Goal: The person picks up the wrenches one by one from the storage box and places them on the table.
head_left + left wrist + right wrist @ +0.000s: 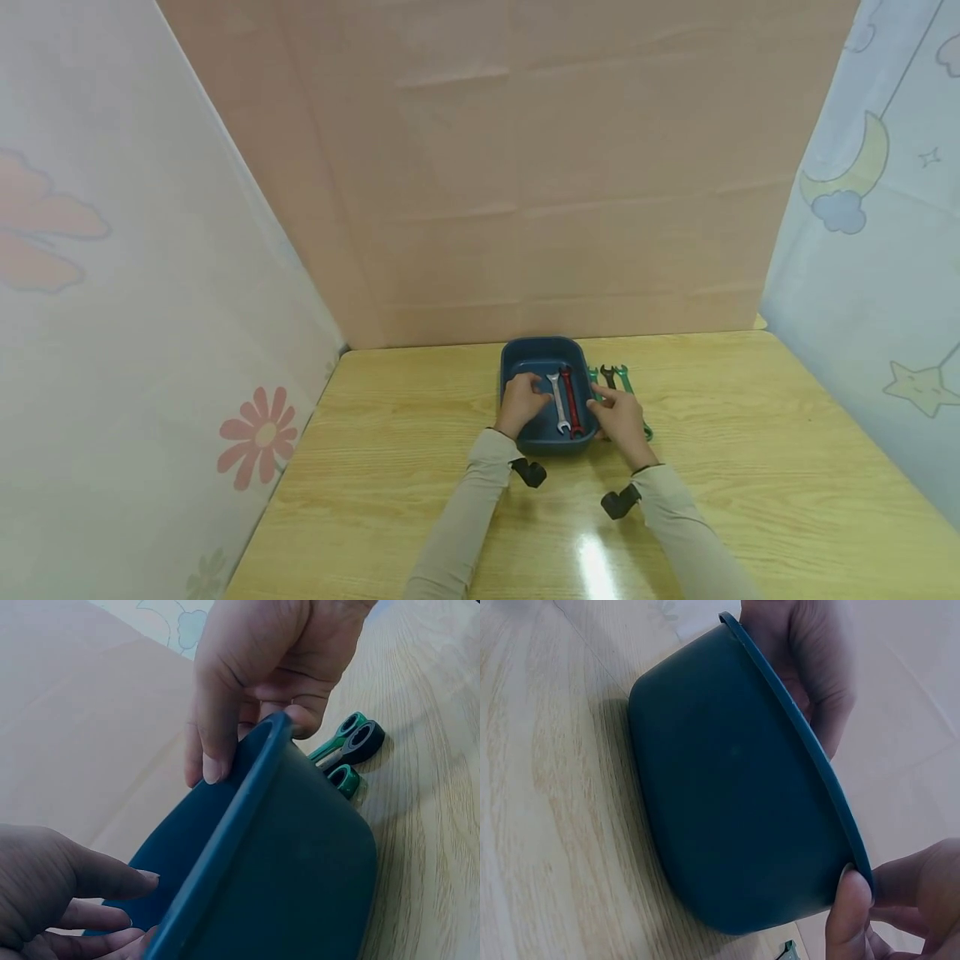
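the left hand (pixel 522 402) lay at the left rim of the blue tub (pixel 517 354), fingers loosely curled over the edge and reaching inside; whether it truly gripped the rim could not be told. the tub sat on the wooden table (pixel 390 433) near the far wall, its long axis running away from the person. inside it a silver wrench (pixel 556 402) and a red wrench (pixel 572 402) lay side by side along that same axis, nearer the right wall. the right hand (pixel 619 414) pinched the right rim, thumb inside, fingers outside. just right of the tub, green and black wrenches (pixel 617 379) lay on the table, closest to the right hand.

only the head view showed the tub's contents. the left wrist view showed the right hand's thumb (pixel 216 742) hooked over the rim.
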`<control>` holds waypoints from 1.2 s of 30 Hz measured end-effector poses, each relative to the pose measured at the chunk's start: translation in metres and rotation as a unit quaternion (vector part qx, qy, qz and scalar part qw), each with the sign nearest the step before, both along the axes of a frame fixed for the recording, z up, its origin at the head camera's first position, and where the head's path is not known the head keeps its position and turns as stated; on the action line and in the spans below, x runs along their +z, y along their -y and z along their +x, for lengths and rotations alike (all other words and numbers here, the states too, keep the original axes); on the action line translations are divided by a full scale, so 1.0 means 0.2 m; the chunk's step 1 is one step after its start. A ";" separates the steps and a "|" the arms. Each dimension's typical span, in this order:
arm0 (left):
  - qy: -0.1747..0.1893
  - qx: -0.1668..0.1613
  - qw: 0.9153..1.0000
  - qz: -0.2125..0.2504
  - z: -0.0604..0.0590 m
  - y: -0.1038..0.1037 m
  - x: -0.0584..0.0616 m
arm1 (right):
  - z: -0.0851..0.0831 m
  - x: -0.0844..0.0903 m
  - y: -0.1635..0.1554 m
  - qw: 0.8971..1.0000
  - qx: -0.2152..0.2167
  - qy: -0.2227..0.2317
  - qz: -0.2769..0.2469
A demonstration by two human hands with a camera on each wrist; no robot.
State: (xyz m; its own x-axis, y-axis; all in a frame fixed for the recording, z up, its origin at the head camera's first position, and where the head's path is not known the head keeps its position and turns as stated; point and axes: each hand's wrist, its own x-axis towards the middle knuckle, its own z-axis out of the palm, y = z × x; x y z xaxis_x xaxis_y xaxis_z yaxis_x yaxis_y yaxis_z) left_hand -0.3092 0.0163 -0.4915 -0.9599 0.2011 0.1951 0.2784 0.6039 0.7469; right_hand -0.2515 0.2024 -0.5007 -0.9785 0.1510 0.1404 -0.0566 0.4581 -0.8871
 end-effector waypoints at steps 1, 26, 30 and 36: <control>0.002 -0.002 1.000 -0.002 0.00 0.00 0.00 | 0.00 0.00 0.00 1.000 0.001 -0.001 0.000; 0.088 0.005 0.996 0.022 -0.06 -0.06 -0.08 | -0.02 0.00 0.01 1.000 -0.008 -0.007 -0.007; 0.110 0.004 0.994 0.020 -0.06 -0.08 -0.08 | -0.01 -0.01 0.00 1.000 -0.006 -0.001 -0.007; 0.108 0.004 0.994 0.001 -0.06 -0.12 -0.08 | 0.00 -0.01 0.00 1.000 -0.005 -0.006 -0.009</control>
State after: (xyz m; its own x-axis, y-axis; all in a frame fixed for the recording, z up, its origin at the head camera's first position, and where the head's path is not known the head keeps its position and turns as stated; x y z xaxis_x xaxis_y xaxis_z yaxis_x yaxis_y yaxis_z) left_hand -0.3204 0.0394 -0.5071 -0.9809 0.1937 -0.0161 0.1063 0.6037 0.7901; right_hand -0.2519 0.2016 -0.5019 -0.9753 0.1635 0.1485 -0.0619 0.4432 -0.8943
